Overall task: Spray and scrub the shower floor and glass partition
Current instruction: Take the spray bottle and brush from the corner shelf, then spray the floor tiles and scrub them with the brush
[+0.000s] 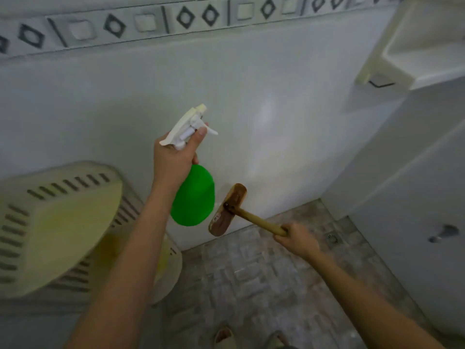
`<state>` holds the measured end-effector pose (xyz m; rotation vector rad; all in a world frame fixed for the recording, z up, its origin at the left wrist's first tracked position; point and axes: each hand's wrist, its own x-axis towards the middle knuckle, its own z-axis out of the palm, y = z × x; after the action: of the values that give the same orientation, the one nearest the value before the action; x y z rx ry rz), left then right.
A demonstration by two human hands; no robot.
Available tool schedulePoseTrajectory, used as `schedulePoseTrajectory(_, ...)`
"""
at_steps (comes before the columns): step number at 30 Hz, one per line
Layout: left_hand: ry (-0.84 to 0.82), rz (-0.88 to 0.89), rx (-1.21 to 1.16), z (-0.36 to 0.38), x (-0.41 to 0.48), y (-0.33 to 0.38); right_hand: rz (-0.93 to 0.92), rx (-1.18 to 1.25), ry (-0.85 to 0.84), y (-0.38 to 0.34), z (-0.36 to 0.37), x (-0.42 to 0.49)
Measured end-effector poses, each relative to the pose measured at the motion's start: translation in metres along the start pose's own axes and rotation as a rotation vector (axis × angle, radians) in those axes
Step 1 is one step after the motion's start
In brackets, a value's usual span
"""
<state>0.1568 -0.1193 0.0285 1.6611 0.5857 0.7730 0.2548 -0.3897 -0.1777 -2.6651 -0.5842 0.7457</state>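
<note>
Two tools are in use, one in each of the hands. The green spray bottle [193,197] hangs near the middle of the view, tilted, with its white trigger head [187,127] up toward 11 o'clock and aimed at the white tiled wall [251,102]. The left hand [173,159] grasps the bottle round the neck, and one fingertip [201,133] reaches up beside the trigger.

Just beside the bottle, at its 3 o'clock, is the brown wooden head of a scrubbing brush [226,210], set low on the wall; whether it touches the tiles cannot be told. Its wooden handle [261,222] slants down toward 4 o'clock into the right hand [297,239], which is clenched round the end; that hand is blurred.

Below both, from 5 to 6 o'clock, lies the shower floor [264,278] of small grey-brown tiles, with a round drain [332,238] just beside the right hand at its 3 o'clock.

At 8 o'clock stands a cream plastic bin [50,222] with dark slots, against the wall. At 12 o'clock a band of border tiles [186,17] with diamond shapes runs across the wall. At 2 o'clock a cream corner shelf [415,54] juts out, and at 3 o'clock a pale panel [402,185] carries a small dark knob [442,234]. At 6 o'clock, on the lower edge, a slipper [222,335] shows.
</note>
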Motion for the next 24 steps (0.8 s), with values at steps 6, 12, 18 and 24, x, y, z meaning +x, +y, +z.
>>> schedulePoseTrajectory(6,-0.369,0.092,-0.025,0.140,-0.016,0.002,0.275,0.157,0.142,0.126,-0.023,-0.044)
schedulePoseTrajectory(12,-0.611,0.093,0.023,0.273,-0.062,-0.022,0.532,0.323,0.277,0.240,-0.030,-0.085)
schedulePoseTrajectory(18,-0.816,0.097,0.078,0.375,-0.126,-0.066,0.799,0.487,0.440,0.319,-0.022,-0.115)
schedulePoseTrajectory(24,-1.065,0.084,0.130,0.458,-0.195,-0.151,1.113,0.677,0.611,0.385,0.038,-0.120)
